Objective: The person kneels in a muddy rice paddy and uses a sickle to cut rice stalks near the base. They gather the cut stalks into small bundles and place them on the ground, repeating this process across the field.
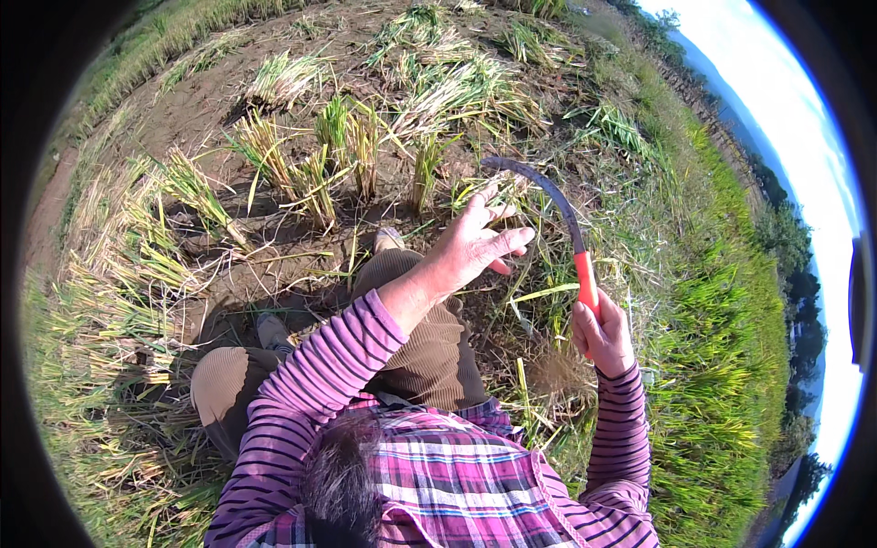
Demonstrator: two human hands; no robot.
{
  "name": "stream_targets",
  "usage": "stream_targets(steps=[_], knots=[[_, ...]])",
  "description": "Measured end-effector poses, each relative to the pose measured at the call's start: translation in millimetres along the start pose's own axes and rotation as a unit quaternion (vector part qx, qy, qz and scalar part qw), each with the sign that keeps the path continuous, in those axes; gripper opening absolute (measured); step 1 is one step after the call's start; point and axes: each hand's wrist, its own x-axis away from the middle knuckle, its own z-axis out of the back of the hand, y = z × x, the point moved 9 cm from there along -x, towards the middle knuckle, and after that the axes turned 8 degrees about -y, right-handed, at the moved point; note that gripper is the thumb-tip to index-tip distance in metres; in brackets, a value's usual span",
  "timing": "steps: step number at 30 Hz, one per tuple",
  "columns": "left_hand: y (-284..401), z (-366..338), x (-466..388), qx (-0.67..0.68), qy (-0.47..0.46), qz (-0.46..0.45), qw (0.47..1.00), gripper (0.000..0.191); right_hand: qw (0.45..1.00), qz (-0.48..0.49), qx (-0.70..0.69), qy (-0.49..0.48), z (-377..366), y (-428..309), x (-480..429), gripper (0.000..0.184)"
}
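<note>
My right hand (606, 335) is closed around the orange handle of a sickle (550, 188). The curved, dark metal blade points up and bends to the left, above the cut stalks on the ground. My left hand (476, 236) is left of the blade with its fingers spread, and nothing shows in its grasp. Beyond it stand several short clumps of cut stalks (366, 154), upright in the soil. A bundle of cut stalks (466, 96) lies flat farther off.
Dense green and yellow grassy plants (712, 370) grow along the right side. More leaning stalks (199, 192) are at the left, over bare brown soil. One shoe (388, 240) shows ahead of my knee, another (273, 332) further left among straw.
</note>
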Motion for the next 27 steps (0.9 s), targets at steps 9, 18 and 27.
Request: stream_targets(steps=[9,18,27], knots=[[-26.7,-37.9,-1.6,-0.112,-0.075,0.03,0.99,0.021,0.998,0.005,0.02,0.063,26.9,7.4,6.4,0.02],[-77.5,-102.9,113.7,-0.482,-0.309,-0.204,0.794,0.012,0.926,0.154,-0.2,0.282,92.0,2.5,10.5,0.015],[-7.7,-56.5,51.5,-0.515,-0.295,-0.073,0.802,0.028,1.0,0.019,0.002,0.023,24.5,13.5,-83.4,0.027]])
